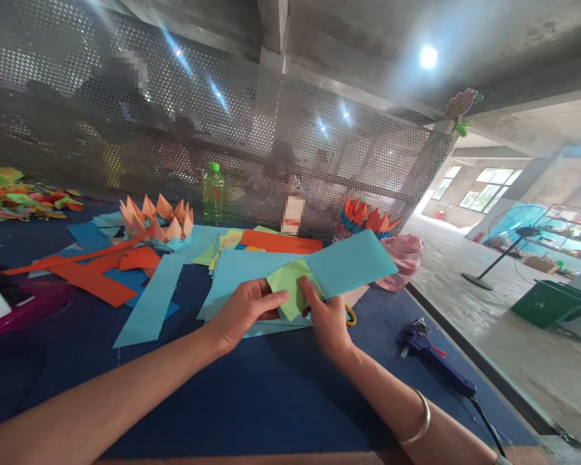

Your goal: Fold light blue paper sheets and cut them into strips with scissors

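Head view, looking forward and down: a dark blue tablecloth (252,400) covers the table, with orange paper strips (91,278), loose blue paper and two folded paper flowers, one peach (155,223) and one orange and blue (365,219), lying on it. A green plastic bottle (213,192) stands near the far edge, and a blue glue gun (433,355) lies at the right, its cord running off the table. Behind rises a perforated metal screen (271,129). To the right, past the table edge, a concrete floor (513,336) holds a standing fan (523,226) and a green bin (549,303), with windows (484,194) far off. A wide blue paper sheet (348,261) lies over other paper in front of the person, and a light green paper (293,287) sits on it, between the hands. The right hand (322,310) is curled, pinching the green paper and the sheet. The left hand (244,313) is half open, its fingertips at the green paper's edge, and whether it grips cannot be told. Yellow scissor handles (351,316) poke out from under the paper, the blades hidden. A label (293,215) on the far side is blurred beyond reading, and a magenta object (19,316) is cut off by the left edge.
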Tool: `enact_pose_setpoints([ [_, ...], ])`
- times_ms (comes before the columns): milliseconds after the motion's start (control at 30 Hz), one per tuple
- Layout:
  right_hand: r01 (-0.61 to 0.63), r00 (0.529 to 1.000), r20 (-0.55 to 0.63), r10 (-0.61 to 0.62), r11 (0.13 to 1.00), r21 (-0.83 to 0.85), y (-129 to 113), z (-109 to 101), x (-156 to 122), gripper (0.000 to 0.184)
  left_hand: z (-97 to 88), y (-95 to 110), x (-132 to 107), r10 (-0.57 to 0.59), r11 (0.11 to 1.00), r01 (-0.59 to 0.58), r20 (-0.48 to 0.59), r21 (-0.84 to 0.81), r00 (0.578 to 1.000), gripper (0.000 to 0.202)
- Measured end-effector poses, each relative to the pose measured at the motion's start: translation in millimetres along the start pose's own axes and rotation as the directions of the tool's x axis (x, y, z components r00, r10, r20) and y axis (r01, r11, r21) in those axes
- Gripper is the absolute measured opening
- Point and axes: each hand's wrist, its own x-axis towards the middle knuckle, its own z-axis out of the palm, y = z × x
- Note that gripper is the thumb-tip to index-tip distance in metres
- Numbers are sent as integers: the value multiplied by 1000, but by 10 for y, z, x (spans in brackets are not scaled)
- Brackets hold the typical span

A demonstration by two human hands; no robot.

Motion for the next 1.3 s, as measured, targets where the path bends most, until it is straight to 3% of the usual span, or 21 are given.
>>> enact_pose_setpoints([
  [233, 2, 999, 42, -3, 1000, 18, 6, -11, -24, 36, -45, -72, 58, -45, 999, 47, -94, 21, 995, 36],
  [433, -97, 995, -37, 91, 972, -213, -66, -118, -43, 46, -77, -77, 86, -72, 997, 74, -134, 8, 988, 42],
  [700, -48, 998, 31, 48, 999, -13, 15, -96, 15, 46, -105, -41, 95, -78, 995, 88, -180, 47, 981, 38],
  [1300, -97, 995, 23, 97, 995, 6, 130, -99, 10, 48, -91, -4, 88, -63, 998, 65, -172, 8, 983, 35],
])
